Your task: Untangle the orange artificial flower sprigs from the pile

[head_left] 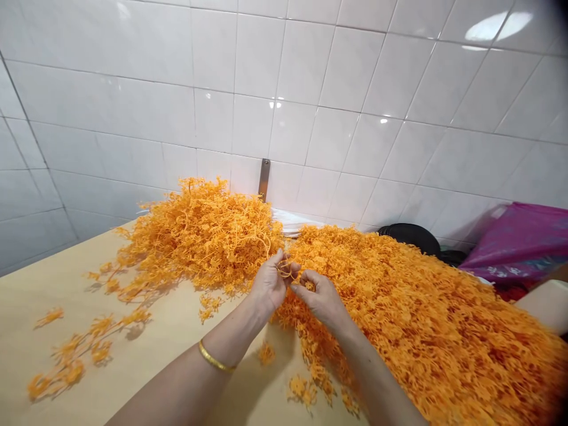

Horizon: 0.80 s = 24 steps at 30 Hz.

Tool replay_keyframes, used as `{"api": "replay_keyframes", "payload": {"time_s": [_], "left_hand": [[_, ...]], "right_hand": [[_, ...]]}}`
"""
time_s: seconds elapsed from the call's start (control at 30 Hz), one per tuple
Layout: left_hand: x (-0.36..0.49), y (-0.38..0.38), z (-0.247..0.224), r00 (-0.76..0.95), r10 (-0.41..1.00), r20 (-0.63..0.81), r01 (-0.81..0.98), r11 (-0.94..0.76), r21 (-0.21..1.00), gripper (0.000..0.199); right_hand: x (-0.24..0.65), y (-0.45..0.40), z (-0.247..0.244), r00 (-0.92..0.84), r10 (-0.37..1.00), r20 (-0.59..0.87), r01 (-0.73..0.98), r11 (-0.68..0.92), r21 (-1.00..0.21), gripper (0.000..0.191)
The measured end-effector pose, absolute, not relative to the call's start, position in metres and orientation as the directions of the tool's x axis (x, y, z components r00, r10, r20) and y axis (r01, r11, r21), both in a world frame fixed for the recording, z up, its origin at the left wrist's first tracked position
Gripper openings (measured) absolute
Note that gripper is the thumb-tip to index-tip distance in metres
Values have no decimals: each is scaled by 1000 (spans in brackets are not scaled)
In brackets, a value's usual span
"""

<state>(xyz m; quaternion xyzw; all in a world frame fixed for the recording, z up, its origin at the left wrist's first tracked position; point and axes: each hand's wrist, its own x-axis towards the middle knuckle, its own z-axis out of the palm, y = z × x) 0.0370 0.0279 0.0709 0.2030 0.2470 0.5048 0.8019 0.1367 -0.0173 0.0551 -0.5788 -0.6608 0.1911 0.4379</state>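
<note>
Between two heaps of orange artificial plant sprigs, my hands meet above the tabletop. My left hand (270,281), a gold bangle on its wrist, is closed round a thin orange plastic sprig (286,270), whose stem curves in a loop over the fingers. Thumb and forefinger of my right hand (323,300) pinch together close beside the left fingertips, with orange stem showing in their curl; its exact end is hidden. A bushy heap of sprigs (208,231) rises behind my left hand. The larger heap (426,313) spreads behind and under my right forearm.
Loose sprigs (100,337) lie across the pale tabletop (177,337) at left, with small pieces near the front. White tiled wall (284,130) closes off the back, a metal strip (264,178) against it. Black round items (412,236) and a purple bag (519,239) stand back right.
</note>
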Motion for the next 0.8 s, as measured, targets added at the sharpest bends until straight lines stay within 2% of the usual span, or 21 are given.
{"api": "replay_keyframes", "payload": {"time_s": [0.13,0.2,0.3,0.4,0.47,0.53,0.57,0.63,0.7,0.8], "left_hand": [[38,27,69,387,907,-163,-728,409,550,20],[37,27,67,437,886,-154,-714,446,539,24],[31,32,68,565,820,-89,-681,524,511,27],[20,42,73,612,791,-20,-663,526,533,27],[15,47,76,555,831,-34,-637,451,625,26],[16,48,75,463,885,-54,-551,335,764,24],[19,47,72,424,905,-43,-492,270,828,23],[29,42,66,389,921,-8,-352,156,923,25],[40,36,57,383,923,25,-202,57,978,26],[49,29,48,396,915,76,-2,-82,997,25]], "right_hand": [[135,-24,61,-96,940,327,613,315,-725,6],[137,-30,67,-203,940,274,640,339,-690,11],[142,-39,80,-421,905,67,626,343,-700,23],[150,-46,93,-569,817,-90,606,343,-718,25],[157,-49,97,-499,866,-40,656,347,-671,19],[169,-47,96,-357,934,11,748,293,-595,9],[176,-45,94,-267,963,23,804,236,-545,11],[189,-40,88,-76,995,64,903,96,-418,30],[197,-36,83,3,990,138,943,44,-330,40],[195,-36,87,2,951,308,929,112,-352,41]]}}
